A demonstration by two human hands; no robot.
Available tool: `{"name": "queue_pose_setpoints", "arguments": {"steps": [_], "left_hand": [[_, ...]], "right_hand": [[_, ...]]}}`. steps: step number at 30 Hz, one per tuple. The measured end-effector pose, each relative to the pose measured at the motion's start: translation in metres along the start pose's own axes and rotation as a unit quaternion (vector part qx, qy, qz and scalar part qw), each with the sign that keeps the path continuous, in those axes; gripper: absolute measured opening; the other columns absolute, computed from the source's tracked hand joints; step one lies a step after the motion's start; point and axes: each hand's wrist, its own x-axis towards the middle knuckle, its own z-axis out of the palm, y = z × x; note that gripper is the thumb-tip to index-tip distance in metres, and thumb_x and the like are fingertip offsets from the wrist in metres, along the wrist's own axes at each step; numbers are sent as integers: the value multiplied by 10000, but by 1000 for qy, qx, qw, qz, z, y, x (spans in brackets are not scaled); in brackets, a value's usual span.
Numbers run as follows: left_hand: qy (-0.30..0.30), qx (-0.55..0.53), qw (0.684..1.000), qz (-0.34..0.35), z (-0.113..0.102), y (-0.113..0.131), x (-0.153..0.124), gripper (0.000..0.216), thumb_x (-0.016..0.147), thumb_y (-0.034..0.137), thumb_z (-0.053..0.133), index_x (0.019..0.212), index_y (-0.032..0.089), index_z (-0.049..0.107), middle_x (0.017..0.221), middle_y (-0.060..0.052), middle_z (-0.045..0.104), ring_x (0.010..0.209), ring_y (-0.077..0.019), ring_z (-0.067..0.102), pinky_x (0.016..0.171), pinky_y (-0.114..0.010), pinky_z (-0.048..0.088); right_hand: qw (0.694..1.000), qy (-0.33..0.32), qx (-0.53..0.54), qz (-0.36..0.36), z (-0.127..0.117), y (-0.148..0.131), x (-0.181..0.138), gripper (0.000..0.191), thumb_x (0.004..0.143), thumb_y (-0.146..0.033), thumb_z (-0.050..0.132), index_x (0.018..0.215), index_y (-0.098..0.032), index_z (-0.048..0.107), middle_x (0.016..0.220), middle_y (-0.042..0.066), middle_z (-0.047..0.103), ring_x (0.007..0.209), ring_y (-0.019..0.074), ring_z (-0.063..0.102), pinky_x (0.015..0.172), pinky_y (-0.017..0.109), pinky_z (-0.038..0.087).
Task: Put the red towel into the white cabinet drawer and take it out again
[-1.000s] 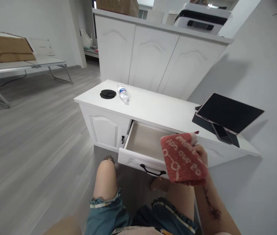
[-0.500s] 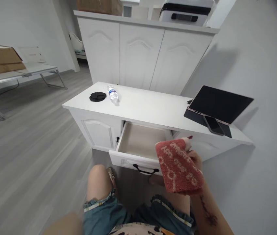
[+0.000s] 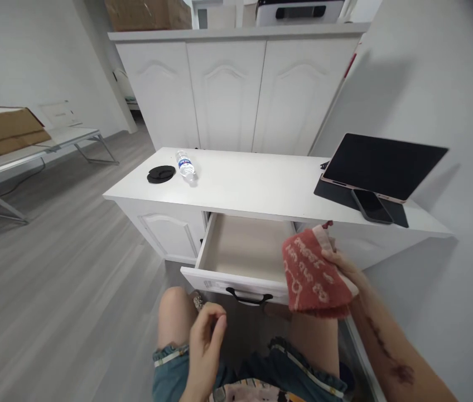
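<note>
Head view: 1 red towel [image 3: 314,273] w/ white lettering (can't read it), pinched in the right hand [image 3: 339,261] just above the front right corner of the 1 open drawer [image 3: 240,258]; left hand [image 3: 203,346] holds nothing, fingers loosely curled, over the knee. On the low cabinet [image 3: 261,187]: 1 bottle [image 3: 185,164] lying down w/ blue label (too small to read), 1 black disc [image 3: 161,173] just beside it, 1 tablet [image 3: 382,164] & 1 phone [image 3: 371,205] at the right end.

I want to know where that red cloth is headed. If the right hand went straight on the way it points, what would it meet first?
Probably the open drawer: the right hand, gripping the red cloth, points up-left toward its right edge. Depth is unclear; it might pass above the rim.
</note>
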Motion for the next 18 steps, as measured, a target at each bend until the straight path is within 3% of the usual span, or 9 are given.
{"name": "queue_pose_setpoints", "arguments": {"steps": [3, 5, 7, 9, 12, 14, 16, 18], "left_hand": [[-24, -54, 987, -151, 9, -35, 9, 414, 596, 519, 764, 737, 177, 577, 688, 7, 544, 644, -130, 532, 620, -244, 428], [-39, -127, 955, -264, 16, -53, 15, 473, 536, 515, 797, 785, 182, 572, 768, -8, 580, 718, -149, 580, 663, -256, 441], [-83, -189, 923, -325, 24, -60, 19, 455, 554, 474, 802, 829, 184, 582, 875, -40, 620, 821, -171, 609, 730, -278, 451], [-123, -232, 902, -342, 30, -58, 23, 397, 591, 421, 798, 822, 180, 583, 928, -63, 642, 892, -185, 615, 787, -291, 447], [-128, -259, 894, -343, 40, -52, 27, 350, 597, 372, 804, 747, 174, 558, 848, -62, 658, 878, -188, 626, 805, -287, 438], [-105, -263, 896, -343, 47, -53, 28, 362, 569, 361, 821, 742, 176, 562, 807, -47, 657, 835, -179, 628, 796, -286, 441], [-84, -273, 900, -330, 52, -59, 29, 385, 539, 367, 834, 758, 177, 582, 813, -38, 660, 794, -162, 621, 797, -286, 447], [-72, -284, 906, -305, 55, -67, 29, 395, 527, 384, 840, 754, 172, 597, 813, -32, 663, 749, -136, 608, 806, -276, 449]], "right_hand": [[997, -47, -5, 61, -5, -19, 31, 385, 546, -340, 788, 855, -168, 637, 752, 58, 707, 625, 213, 668, 609, 340, 543], [991, -100, -44, 78, -2, -29, 54, 402, 540, -293, 804, 874, -166, 620, 779, 45, 703, 648, 189, 655, 617, 311, 528], [979, -147, -121, 70, 5, -35, 77, 459, 535, -272, 811, 931, -174, 602, 807, 34, 695, 688, 189, 645, 628, 306, 516], [956, -173, -236, 28, 16, -33, 98, 545, 515, -265, 819, 1000, -180, 585, 861, 29, 686, 751, 198, 632, 660, 301, 504], [882, -162, -436, -76, 41, -15, 123, 640, 503, -231, 805, 1093, -184, 561, 997, 44, 661, 874, 226, 606, 741, 294, 469], [814, -166, -540, -134, 65, 6, 131, 480, 599, -221, 731, 1051, -162, 579, 986, 74, 655, 873, 243, 599, 743, 301, 450], [747, -228, -594, -195, 90, 33, 134, 265, 714, -193, 619, 975, -146, 617, 926, 95, 659, 825, 235, 603, 731, 300, 438], [701, -288, -606, -243, 112, 62, 132, 256, 761, -167, 565, 1006, -143, 636, 967, 116, 653, 834, 228, 602, 731, 292, 434]]}}
